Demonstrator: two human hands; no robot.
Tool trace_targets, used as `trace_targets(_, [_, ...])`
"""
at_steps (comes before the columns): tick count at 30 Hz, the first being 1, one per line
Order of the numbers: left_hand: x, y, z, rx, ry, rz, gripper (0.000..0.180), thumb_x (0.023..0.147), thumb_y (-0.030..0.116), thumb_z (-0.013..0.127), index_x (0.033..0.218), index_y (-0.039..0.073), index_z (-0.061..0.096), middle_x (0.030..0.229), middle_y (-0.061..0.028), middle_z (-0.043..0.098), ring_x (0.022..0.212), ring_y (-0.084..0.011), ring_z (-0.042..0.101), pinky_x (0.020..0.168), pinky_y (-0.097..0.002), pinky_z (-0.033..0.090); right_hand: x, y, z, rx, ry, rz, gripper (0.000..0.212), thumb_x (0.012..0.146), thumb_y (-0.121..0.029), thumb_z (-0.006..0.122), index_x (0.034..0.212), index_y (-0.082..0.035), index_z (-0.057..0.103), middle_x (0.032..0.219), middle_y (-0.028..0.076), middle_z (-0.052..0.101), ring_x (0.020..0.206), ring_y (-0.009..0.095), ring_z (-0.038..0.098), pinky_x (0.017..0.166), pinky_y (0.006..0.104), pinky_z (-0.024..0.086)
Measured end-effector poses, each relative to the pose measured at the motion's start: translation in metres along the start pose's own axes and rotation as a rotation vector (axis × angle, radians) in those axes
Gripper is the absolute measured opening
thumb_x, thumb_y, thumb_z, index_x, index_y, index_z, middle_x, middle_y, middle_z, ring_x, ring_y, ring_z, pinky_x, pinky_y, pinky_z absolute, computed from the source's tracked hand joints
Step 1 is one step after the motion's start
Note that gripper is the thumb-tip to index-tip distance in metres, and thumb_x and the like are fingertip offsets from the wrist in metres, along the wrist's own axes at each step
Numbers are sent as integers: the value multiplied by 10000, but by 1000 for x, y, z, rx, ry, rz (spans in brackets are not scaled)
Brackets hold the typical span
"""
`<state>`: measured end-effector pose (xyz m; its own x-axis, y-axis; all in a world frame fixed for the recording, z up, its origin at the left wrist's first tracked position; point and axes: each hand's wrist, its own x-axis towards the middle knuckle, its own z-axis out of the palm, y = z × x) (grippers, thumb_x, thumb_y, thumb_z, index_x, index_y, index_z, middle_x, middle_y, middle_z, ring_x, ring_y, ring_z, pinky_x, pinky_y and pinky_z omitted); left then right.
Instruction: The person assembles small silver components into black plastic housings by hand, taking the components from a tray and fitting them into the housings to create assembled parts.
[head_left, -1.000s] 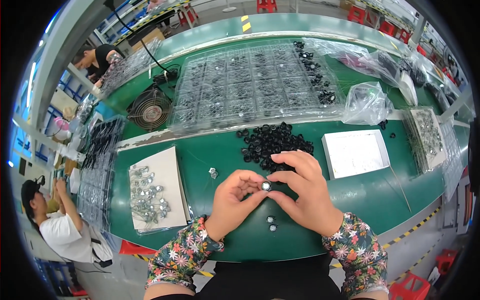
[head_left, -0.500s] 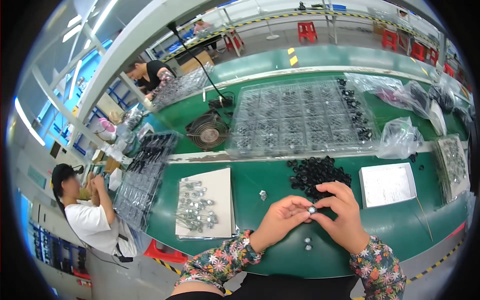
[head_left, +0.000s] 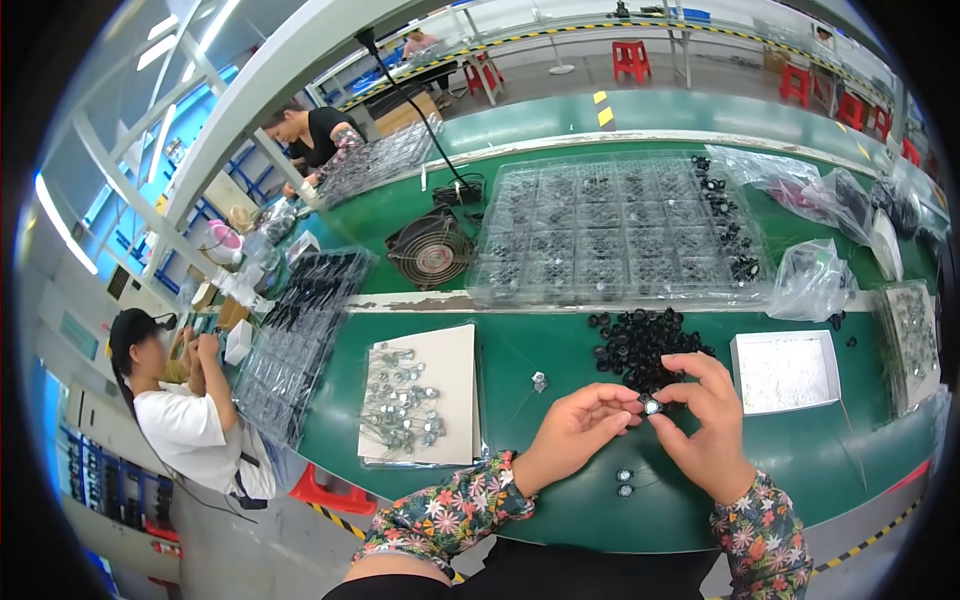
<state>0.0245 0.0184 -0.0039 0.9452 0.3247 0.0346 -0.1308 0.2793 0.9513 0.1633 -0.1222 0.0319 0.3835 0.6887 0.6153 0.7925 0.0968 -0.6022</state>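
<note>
A small round part with a black rim and a silvery centre [head_left: 652, 407] sits between my hands, low over the green bench. My right hand [head_left: 708, 432] pinches it between thumb and forefinger. From the other side, the curled fingertips of my left hand [head_left: 578, 432] meet its edge. Just beyond my fingers lies a heap of black rings [head_left: 640, 345]. Two small silvery parts with dark rims [head_left: 625, 483] rest on the bench below my hands. One silvery piece with thin wire leads [head_left: 540, 381] lies alone, left of the heap.
Wired silvery pieces [head_left: 405, 400] cover a cardboard sheet [head_left: 458, 400] on the left. A white box [head_left: 785, 372] stands right of the heap. Behind are a clear compartment tray [head_left: 620, 225], a fan [head_left: 432, 250] and plastic bags [head_left: 812, 280]. Two co-workers [head_left: 185, 420] sit leftward.
The view has shifted slightly, so the scene sits further right. My left thumb and fingers have loosened a little around the round part, while my right hand keeps its pinch.
</note>
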Motion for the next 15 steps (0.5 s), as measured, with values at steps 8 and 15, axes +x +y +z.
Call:
trace_targets(8, [0, -5, 2, 128, 20, 25, 238, 934, 44, 563, 1167, 0, 566, 1091, -86, 647, 978, -137, 631, 824, -257, 503, 1, 12, -12, -82, 25, 0, 234, 639, -5, 727, 841, -56, 620, 1183, 111, 575, 1115, 331, 522, 972, 442, 410])
trace_targets(15, [-9, -5, 5, 289, 5, 39, 183, 906, 10, 593, 1086, -16, 612, 1054, -84, 655, 935, -130, 643, 830, -244, 516, -17, 25, -45, -253, 67, 65, 241, 656, 35, 684, 871, -37, 603, 1208, 143, 555, 1136, 343, 515, 955, 417, 416])
